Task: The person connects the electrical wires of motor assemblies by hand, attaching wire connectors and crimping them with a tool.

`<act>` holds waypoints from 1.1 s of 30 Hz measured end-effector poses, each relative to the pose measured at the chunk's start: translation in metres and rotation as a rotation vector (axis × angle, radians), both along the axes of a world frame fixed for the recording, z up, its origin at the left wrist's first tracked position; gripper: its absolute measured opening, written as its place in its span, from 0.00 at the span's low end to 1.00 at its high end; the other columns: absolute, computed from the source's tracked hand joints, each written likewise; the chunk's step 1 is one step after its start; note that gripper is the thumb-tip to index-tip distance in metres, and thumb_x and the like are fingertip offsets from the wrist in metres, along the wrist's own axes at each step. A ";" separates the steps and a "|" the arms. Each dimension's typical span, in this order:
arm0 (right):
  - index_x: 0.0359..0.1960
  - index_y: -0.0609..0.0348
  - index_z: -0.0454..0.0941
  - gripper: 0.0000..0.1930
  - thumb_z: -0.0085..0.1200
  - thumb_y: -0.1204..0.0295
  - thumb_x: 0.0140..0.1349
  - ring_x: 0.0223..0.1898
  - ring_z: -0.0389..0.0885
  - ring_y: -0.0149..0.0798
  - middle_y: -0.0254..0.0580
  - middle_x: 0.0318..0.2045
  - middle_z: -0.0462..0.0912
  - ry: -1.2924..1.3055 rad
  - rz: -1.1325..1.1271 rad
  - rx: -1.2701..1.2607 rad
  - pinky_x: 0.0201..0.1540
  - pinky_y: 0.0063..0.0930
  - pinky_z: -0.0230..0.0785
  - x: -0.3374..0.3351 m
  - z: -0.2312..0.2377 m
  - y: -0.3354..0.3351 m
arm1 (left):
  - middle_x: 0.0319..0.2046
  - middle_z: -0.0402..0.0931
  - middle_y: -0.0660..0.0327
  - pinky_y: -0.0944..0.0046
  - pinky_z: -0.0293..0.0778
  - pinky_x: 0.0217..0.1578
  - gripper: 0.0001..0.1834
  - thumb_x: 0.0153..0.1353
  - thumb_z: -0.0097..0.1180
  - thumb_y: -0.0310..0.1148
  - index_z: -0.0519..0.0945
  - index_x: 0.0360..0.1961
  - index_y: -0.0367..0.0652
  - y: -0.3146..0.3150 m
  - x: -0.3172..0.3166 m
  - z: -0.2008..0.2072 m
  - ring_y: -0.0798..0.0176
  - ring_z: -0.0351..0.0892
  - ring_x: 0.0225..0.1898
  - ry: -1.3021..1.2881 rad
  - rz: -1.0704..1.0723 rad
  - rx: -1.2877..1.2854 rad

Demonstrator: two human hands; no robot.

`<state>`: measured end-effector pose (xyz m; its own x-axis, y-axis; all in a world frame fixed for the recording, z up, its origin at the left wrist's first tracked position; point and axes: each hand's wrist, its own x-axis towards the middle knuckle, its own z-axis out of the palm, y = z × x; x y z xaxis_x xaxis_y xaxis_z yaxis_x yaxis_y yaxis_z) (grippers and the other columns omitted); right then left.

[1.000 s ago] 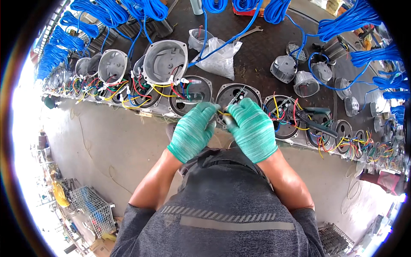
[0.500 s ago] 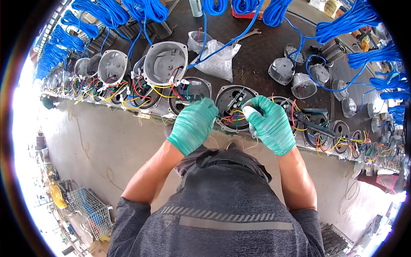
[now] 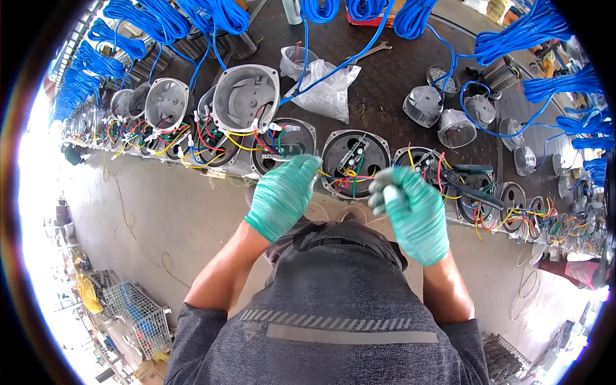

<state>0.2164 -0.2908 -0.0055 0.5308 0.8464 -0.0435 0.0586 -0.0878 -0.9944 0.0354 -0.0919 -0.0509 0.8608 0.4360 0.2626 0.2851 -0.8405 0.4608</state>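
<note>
Head cam looking down at a long bench full of round black motor housings with coloured wires spilling out. Left hand [image 3: 283, 194], green glove, reaches to the open housing [image 3: 355, 162] right at the bench edge, fingertips pinched on a yellow wire [image 3: 325, 173] coming out of it. Right hand [image 3: 412, 212] hangs just in front of the bench, fingers curled shut around something small and grey, can't tell what. Black pliers [image 3: 473, 188] lie on the neighbouring housing, a clear plastic bag [image 3: 326, 91] further back among blue cable coils [image 3: 540, 33].
</note>
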 end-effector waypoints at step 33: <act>0.56 0.51 0.86 0.20 0.69 0.65 0.63 0.35 0.86 0.49 0.42 0.35 0.83 -0.855 0.194 -0.005 0.36 0.44 0.79 -0.015 -0.040 -0.007 | 0.31 0.82 0.68 0.72 0.76 0.38 0.44 0.63 0.76 0.25 0.71 0.79 0.51 -0.055 0.001 0.050 0.77 0.75 0.31 0.021 -0.091 -0.730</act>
